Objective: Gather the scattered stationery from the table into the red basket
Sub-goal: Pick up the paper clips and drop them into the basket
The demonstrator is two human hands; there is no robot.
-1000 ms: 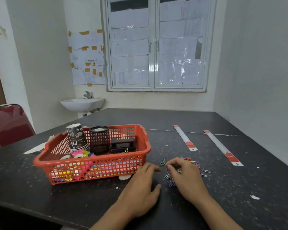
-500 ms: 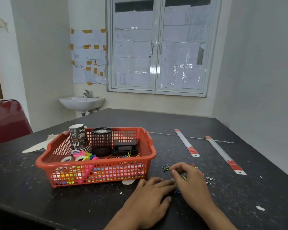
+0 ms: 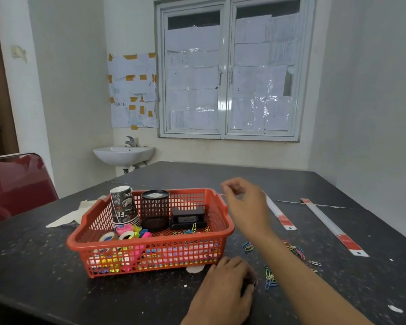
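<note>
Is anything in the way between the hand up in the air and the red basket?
Nothing visible. The right hand hangs just beside the right rim of the basket, which is open on top. The cups, mesh pot and black box stand along its back wall.

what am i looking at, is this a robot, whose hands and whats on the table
No machine here: a person wears a camera on the head, so this one view looks down at their own hands. The left hand rests on the black table near the red basket. The right hand is raised beside its rim, blurred, so whether it holds anything is unclear. Coloured paper clips lie loose on the table, with two long white strips. The basket holds paper cups, a mesh pen holder and tape rolls.
</note>
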